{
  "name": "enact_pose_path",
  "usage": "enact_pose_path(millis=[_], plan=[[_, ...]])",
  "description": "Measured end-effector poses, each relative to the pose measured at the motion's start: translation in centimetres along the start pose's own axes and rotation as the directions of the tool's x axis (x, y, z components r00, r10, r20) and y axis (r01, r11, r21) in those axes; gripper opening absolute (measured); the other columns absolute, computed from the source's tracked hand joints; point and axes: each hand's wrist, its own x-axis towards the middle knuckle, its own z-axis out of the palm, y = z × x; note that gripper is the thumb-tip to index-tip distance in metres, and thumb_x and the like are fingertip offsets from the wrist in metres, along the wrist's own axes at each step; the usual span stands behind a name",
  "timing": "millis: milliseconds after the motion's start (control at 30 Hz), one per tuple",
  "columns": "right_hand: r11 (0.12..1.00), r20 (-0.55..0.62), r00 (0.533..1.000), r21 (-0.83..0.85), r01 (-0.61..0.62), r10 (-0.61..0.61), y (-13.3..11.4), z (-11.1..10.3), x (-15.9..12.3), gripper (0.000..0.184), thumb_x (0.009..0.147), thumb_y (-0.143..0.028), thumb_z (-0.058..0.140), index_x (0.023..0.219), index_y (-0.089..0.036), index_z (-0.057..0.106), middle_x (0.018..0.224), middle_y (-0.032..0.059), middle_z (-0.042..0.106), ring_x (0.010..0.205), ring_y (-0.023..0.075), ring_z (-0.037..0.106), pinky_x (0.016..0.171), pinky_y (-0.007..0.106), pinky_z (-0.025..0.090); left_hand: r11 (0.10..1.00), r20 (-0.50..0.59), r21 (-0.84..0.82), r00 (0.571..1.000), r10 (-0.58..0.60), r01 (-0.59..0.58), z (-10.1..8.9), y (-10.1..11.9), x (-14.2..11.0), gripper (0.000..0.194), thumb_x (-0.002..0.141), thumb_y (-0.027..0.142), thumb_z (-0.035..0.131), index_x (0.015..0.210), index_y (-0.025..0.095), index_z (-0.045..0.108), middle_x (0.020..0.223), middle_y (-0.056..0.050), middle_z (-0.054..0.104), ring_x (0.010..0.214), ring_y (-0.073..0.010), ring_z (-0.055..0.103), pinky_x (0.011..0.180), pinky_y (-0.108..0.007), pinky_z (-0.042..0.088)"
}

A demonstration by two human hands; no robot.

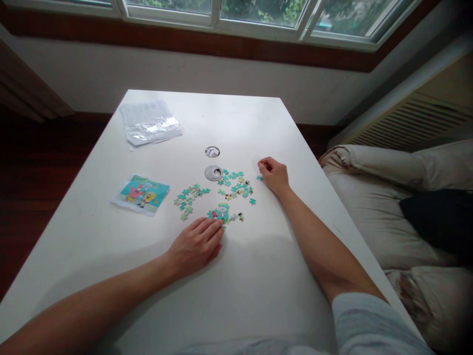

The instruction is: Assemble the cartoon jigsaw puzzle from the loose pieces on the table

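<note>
My left hand (199,242) lies flat with its fingers stretched out. Its fingertips rest on the lower edge of a joined part of a jigsaw puzzle (222,212), which shows a teal background, a pale figure and a bit of pink. At the right of the loose pieces, my right hand (274,175) is closed, thumb and fingers curled together. Whatever its fingertips may hold is hidden. A teal puzzle piece (259,178) shows just beside that hand. Loose puzzle pieces (189,198) lie to the left of the joined part, and more loose pieces (236,187) lie beyond it.
A cartoon picture sheet (145,193) in a clear bag lies left on the white table (244,291). Papers under clear plastic (151,123) are at the back left. A round hole (212,152) and a grey cap (213,173) sit mid-table. A beige sofa (354,207) stands right.
</note>
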Motion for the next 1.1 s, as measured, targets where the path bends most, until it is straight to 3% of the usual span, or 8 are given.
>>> enact_pose_path(millis=[300, 700, 767, 833, 867, 933, 1000, 1100], plan=[[1.0, 0.004, 1.0, -0.001, -0.014, 0.014, -0.1, -0.1, -0.1, 0.024, 0.09, -0.04, 0.058, 0.09, -0.02, 0.071, 0.068, -0.0008, 0.062, 0.059, 0.0141, 0.051, 0.062, 0.027, 0.041, 0.994, -0.003, 0.036, 0.995, -0.099, 0.099, 0.3, -0.7, -0.1, 0.033, 0.101, 0.024, 0.05, 0.128, 0.012, 0.066, 0.141, -0.016, 0.065, 0.127, -0.0297, 0.064, 0.106, -0.049, 0.05], [1.0, 0.017, 1.0, 0.002, -0.004, 0.004, -1.0, -0.4, -0.2, 0.02, 0.09, -0.036, 0.059, 0.089, -0.019, 0.071, 0.067, -0.0019, 0.06, 0.059, 0.0129, 0.049, 0.062, 0.026, 0.039, 0.99, -0.012, 0.088, 0.994, -0.112, 0.113, 0.2, -0.6, 0.0, 0.035, 0.102, 0.024, 0.051, 0.13, 0.012, 0.066, 0.143, -0.014, 0.064, 0.128, -0.0289, 0.062, 0.107, -0.046, 0.047], [0.999, 0.061, 0.998, -0.001, 0.035, -0.035, -2.3, -0.8, -0.5, 0.02, 0.091, -0.035, 0.06, 0.089, -0.019, 0.071, 0.067, -0.0022, 0.059, 0.06, 0.0125, 0.049, 0.063, 0.026, 0.038, 0.987, -0.017, 0.099, 0.992, -0.125, 0.126, 0.1, -0.7, 0.0, 0.034, 0.102, 0.024, 0.051, 0.129, 0.012, 0.066, 0.142, -0.014, 0.065, 0.127, -0.0288, 0.063, 0.107, -0.046, 0.047], [0.995, 0.202, 0.975, 0.035, 0.088, -0.094, -4.3, -1.3, -1.0, 0.021, 0.092, -0.037, 0.061, 0.085, -0.018, 0.069, 0.066, -0.0026, 0.058, 0.06, 0.0119, 0.047, 0.061, 0.026, 0.036, 0.984, -0.033, 0.108, 0.99, -0.14, 0.143, 0.0, -0.9, 0.0, 0.033, 0.102, 0.024, 0.05, 0.127, 0.012, 0.068, 0.139, -0.014, 0.067, 0.124, -0.0284, 0.064, 0.106, -0.045, 0.048], [0.99, 0.338, 0.931, 0.085, 0.112, -0.134, -5.6, -1.6, -1.3, 0.024, 0.093, -0.039, 0.062, 0.081, -0.018, 0.067, 0.063, -0.0034, 0.055, 0.058, 0.0113, 0.045, 0.059, 0.025, 0.035, 0.983, -0.043, 0.111, 0.988, -0.145, 0.149, 0.0, -0.9, 0.0, 0.032, 0.102, 0.025, 0.05, 0.126, 0.012, 0.068, 0.138, -0.014, 0.068, 0.123, -0.0281, 0.065, 0.105, -0.045, 0.048], [0.962, 0.619, 0.737, 0.195, 0.191, -0.272, -8.1, -2.1, -2.1, 0.026, 0.093, -0.041, 0.065, 0.081, -0.018, 0.067, 0.065, -0.0034, 0.057, 0.06, 0.0112, 0.047, 0.061, 0.024, 0.035, 0.982, -0.058, 0.114, 0.987, -0.148, 0.154, -0.1, -1.0, 0.0, 0.031, 0.102, 0.025, 0.051, 0.124, 0.013, 0.069, 0.136, -0.013, 0.069, 0.12, -0.0278, 0.066, 0.104, -0.045, 0.049], [0.914, 0.735, 0.553, 0.244, 0.324, -0.392, -10.3, -2.4, -2.9, 0.017, 0.091, -0.037, 0.07, 0.092, -0.02, 0.069, 0.077, -0.0008, 0.063, 0.071, 0.0134, 0.053, 0.069, 0.025, 0.038, 0.982, -0.066, 0.113, 0.987, -0.145, 0.152, -0.1, -1.0, 0.0, 0.031, 0.102, 0.025, 0.051, 0.123, 0.013, 0.069, 0.135, -0.013, 0.069, 0.12, -0.0279, 0.066, 0.104, -0.045, 0.049], [0.869, 0.802, 0.421, 0.23, 0.438, -0.425, -11.9, -2.3, -3.9, 0.017, 0.086, -0.03, 0.077, 0.098, -0.021, 0.07, 0.082, 0.0009, 0.065, 0.08, 0.0162, 0.055, 0.075, 0.026, 0.038, 0.982, -0.074, 0.111, 0.987, -0.145, 0.152, -0.2, -1.0, 0.1, 0.03, 0.102, 0.024, 0.051, 0.122, 0.013, 0.07, 0.134, -0.014, 0.07, 0.119, -0.0284, 0.066, 0.103, -0.045, 0.049]])
